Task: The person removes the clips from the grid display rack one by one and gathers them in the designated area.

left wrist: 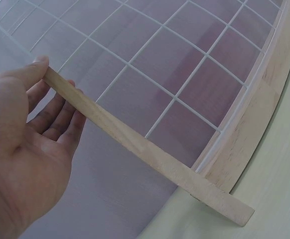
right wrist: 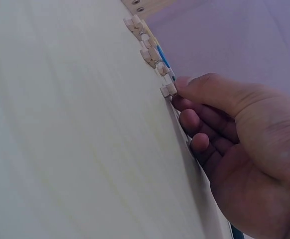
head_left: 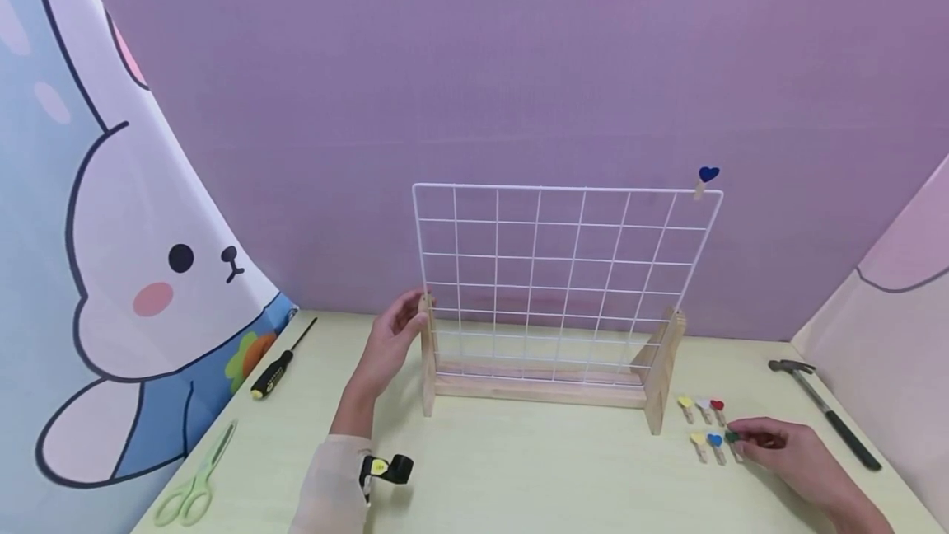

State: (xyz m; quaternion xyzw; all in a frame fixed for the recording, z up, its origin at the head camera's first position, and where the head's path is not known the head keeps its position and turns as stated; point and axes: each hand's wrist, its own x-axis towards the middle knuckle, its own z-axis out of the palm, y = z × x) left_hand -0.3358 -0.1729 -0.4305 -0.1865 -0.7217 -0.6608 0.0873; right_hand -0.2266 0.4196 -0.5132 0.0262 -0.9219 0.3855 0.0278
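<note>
Near edge of desk (head_left: 519,476): left forearm in a pale sleeve (head_left: 329,484), a small black device (head_left: 385,468) strapped at the wrist. Scissors (head_left: 194,480), light green, at the near left corner.

Right hand (head_left: 797,452), near right: thumb and fingertips curled in a pinch on the green peg (head_left: 732,437), the end one of the front row; the wrist view shows the thumb (right wrist: 210,92) pressed on its wooden end. Peg lies on the desk.

Beside it: blue peg (head_left: 715,441) and yellow peg (head_left: 698,439) in the same row; three more pegs (head_left: 702,407) in a row just behind, all close to the rack's right foot.

Hammer (head_left: 826,409), right edge. Screwdriver (head_left: 278,365), left edge.

Mid-desk: wire grid (head_left: 563,270) standing upright in a wooden rack (head_left: 541,390). Left hand (head_left: 393,336), fingers loosely extended, thumb and fingertips holding the top of the left upright (left wrist: 135,142).

Far: blue heart peg (head_left: 704,180) clipped on the grid's top right corner. Purple backdrop (head_left: 519,64) behind; rabbit curtain (head_left: 111,270) at left.
</note>
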